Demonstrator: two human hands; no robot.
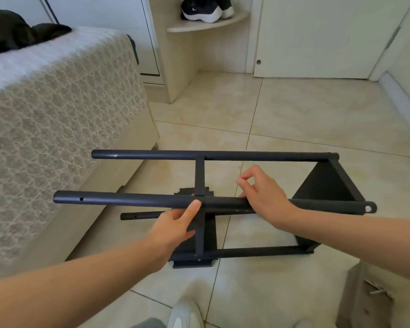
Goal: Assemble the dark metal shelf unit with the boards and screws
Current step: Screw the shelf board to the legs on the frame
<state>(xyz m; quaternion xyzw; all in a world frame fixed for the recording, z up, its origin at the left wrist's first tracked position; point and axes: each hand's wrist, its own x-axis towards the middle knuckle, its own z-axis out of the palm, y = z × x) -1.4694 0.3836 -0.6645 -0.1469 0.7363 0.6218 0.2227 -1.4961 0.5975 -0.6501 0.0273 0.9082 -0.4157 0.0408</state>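
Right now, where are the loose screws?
In the head view, the screws lie at lower right on a grey sheet on the floor, nearer the camera than the frame and below the right forearm.

The shelf frame (213, 156) is matte dark grey. At nine o'clock, a bedspread (57, 102) shows a beige-and-white lace pattern; the floor tiles (317, 110) are glossy cream.

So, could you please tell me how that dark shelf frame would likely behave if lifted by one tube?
The frame probably stays rigid: its tubes are joined by crossbars. It may swing toward the board end, which looks heavier. The smooth round tube might turn in the left hand.
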